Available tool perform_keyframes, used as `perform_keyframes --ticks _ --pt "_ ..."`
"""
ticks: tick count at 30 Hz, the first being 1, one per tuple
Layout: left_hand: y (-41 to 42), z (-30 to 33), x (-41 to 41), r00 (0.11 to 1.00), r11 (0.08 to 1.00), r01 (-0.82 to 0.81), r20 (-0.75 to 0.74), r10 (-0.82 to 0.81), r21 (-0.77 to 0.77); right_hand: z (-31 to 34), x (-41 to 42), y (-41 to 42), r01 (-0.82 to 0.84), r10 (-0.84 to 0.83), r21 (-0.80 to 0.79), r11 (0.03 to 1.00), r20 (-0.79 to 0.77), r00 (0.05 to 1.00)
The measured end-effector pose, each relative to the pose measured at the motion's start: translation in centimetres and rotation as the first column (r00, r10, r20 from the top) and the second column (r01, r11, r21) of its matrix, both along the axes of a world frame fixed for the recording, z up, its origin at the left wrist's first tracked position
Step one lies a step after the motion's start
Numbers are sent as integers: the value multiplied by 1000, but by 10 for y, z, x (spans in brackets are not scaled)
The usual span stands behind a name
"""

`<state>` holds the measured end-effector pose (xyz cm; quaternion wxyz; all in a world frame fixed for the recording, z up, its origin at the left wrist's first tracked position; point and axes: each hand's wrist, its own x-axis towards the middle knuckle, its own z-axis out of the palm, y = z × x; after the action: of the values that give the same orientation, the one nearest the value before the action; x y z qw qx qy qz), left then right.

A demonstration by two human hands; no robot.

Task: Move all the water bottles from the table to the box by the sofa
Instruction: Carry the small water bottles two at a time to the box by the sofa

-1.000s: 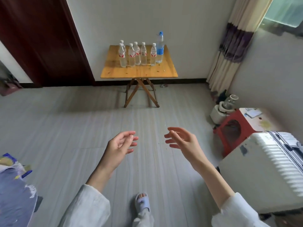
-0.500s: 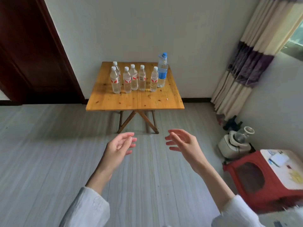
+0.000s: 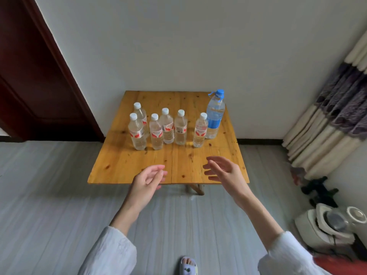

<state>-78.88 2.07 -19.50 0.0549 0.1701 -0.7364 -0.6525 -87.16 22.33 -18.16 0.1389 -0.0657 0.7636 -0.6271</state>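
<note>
Several small clear water bottles with white caps and red labels point(image 3: 156, 133) stand upright in a cluster on a square wooden table point(image 3: 123, 167) against the wall. A taller bottle with a blue cap and blue label point(image 3: 214, 116) stands at the cluster's right end. My left hand point(image 3: 148, 183) hovers over the table's near edge, fingers relaxed, holding nothing. Palm turned inward and also empty, my right hand point(image 3: 224, 172) is raised over the near right part of the table. Neither hand touches a bottle. No box or sofa is in view.
A dark red door point(image 3: 33, 76) fills the left. Striped curtains point(image 3: 329, 124) hang at the right. A white appliance point(image 3: 327, 225) and dark items sit on the floor at the right, beside a red stool corner point(image 3: 337, 264). Grey floor lies between me and the table.
I have walked closer to the table, which now looks much larger and nearer. Both hands, empty throughout, now reach over its near edge. The white suitcase has dropped out of view.
</note>
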Motion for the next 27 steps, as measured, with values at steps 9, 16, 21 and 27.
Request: perform_keyframes --ticks 9,16,21,27 --pt "-39 -21 -153 994 993 69 97 -59 -100 -18 -148 -31 14 -22 111 994 67 997" --pt "-70 -32 -289 981 883 191 44 -191 -428 -44 -251 -64 163 -145 404 900 -74 987" --pt "-83 -50 -367 930 658 325 103 -353 -679 -70 -309 -90 218 -198 562 798 -97 975" --pt "-84 -73 -408 803 472 578 362 -473 -666 -96 -337 -102 143 -121 704 696 -82 989"
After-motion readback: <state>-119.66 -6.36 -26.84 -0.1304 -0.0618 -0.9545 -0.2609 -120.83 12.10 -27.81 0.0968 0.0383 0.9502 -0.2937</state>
